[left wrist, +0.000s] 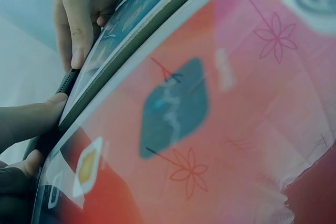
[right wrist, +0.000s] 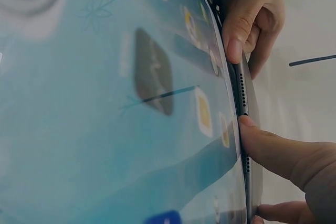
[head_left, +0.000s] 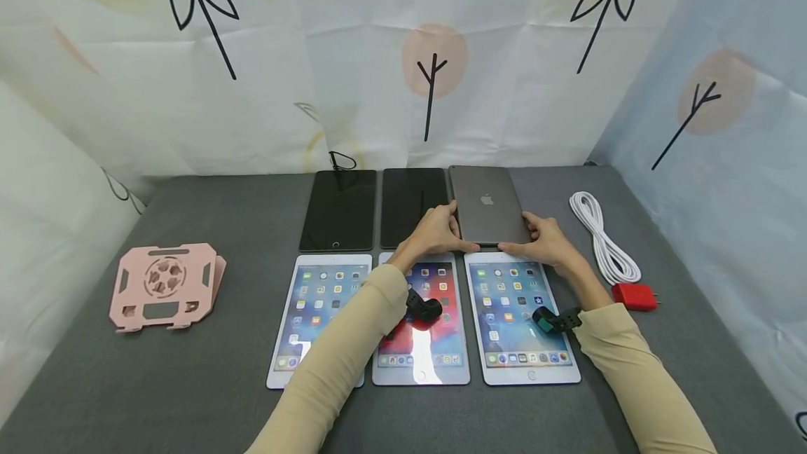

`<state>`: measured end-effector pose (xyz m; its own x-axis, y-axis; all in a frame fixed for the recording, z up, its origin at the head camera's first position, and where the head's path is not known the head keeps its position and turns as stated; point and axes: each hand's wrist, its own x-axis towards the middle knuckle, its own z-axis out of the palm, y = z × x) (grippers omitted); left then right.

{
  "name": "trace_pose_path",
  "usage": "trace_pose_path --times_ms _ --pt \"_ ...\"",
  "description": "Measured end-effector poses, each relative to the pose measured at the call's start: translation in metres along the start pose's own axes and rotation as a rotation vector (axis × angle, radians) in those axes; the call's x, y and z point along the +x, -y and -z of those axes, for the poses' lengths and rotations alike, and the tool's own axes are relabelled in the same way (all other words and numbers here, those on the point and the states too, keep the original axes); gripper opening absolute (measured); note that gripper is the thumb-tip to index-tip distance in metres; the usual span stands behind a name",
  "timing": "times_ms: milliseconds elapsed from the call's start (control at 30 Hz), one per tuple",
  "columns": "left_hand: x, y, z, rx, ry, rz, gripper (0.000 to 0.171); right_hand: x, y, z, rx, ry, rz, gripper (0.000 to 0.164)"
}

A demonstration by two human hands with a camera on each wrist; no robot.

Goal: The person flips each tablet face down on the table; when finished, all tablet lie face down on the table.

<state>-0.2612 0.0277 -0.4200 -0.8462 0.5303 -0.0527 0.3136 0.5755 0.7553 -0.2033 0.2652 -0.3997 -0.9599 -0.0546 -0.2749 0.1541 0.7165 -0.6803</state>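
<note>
A grey tablet (head_left: 488, 198) with an apple logo on its back lies face down at the back right of the table. My left hand (head_left: 436, 231) grips its left side, thumb along the near edge. On the other side my right hand (head_left: 543, 240) holds the right edge, its thumb also at the near edge. In the right wrist view the tablet's edge (right wrist: 242, 90) shows speaker holes, with both thumbs on it. Just in front lie a white tablet with a red screen (head_left: 444, 342), under my left wrist, and a white tablet with a blue screen (head_left: 513, 321), by my right.
Left of the grey tablet are two black-screened tablets, one at the far left (head_left: 339, 212) and one beside it (head_left: 410, 195). Another lit white tablet (head_left: 321, 300) lies front left. A pink stand (head_left: 164, 282) sits left; a coiled white cable (head_left: 602, 237) and red charger (head_left: 635, 296) lie right.
</note>
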Motion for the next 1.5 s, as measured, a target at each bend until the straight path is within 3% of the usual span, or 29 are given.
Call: trace_pose_path --times_ms 267,367,500,600,967,1233,1500 --pt "0.002 -0.001 0.000 -0.045 0.031 0.040 0.104 0.000 0.001 0.000 0.006 -0.014 -0.010 0.103" --pt "0.004 -0.001 0.001 -0.046 0.029 0.057 0.079 -0.001 0.001 -0.001 0.001 -0.022 -0.009 0.103" --pt "0.006 -0.001 0.002 -0.026 0.036 0.073 0.074 -0.001 0.001 -0.002 0.001 -0.030 0.000 0.103" --pt "0.006 -0.002 0.003 -0.038 0.046 0.084 0.099 -0.002 0.000 -0.002 0.001 -0.037 0.002 0.102" --pt "0.005 -0.001 0.004 -0.057 0.067 0.084 0.102 -0.004 0.002 -0.003 -0.002 -0.037 -0.014 0.102" --pt "0.000 0.001 0.006 -0.038 0.070 0.036 0.099 -0.008 0.008 -0.007 -0.014 -0.090 0.012 0.093" --pt "-0.016 0.004 0.026 0.026 0.066 -0.068 0.087 -0.013 0.032 -0.015 0.024 -0.111 0.102 0.084"
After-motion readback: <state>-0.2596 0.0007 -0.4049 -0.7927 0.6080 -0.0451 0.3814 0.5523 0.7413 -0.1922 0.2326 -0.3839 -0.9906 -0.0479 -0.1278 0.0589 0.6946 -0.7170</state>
